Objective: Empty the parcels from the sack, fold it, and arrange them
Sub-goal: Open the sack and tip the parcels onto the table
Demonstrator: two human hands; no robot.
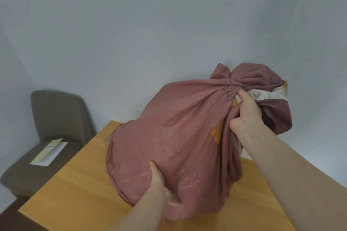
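- Your sack point(169, 137), a full, dusty-pink woven bag, lies on its side on the wooden surface point(75, 193), its bottom end toward you and its gathered mouth pointing away to the right.
- Your left hand point(161, 184) presses against the sack's near, lower end, thumb up on the cloth and fingers curled under the bulge, holding the fabric.
- Your right hand point(246, 110) is clenched on the bunched cloth just below the mouth, thumb pointing up toward the opening.
- At the mouth the fabric has parted, and a parcel point(262, 95) with a white printed wrapper shows just beside your right thumb; tan packaging peeks out beside it and lower down by your wrist.
- A grey-brown chair point(52, 127) stands left of the surface, with a white envelope point(49, 152) lying flat on its seat.
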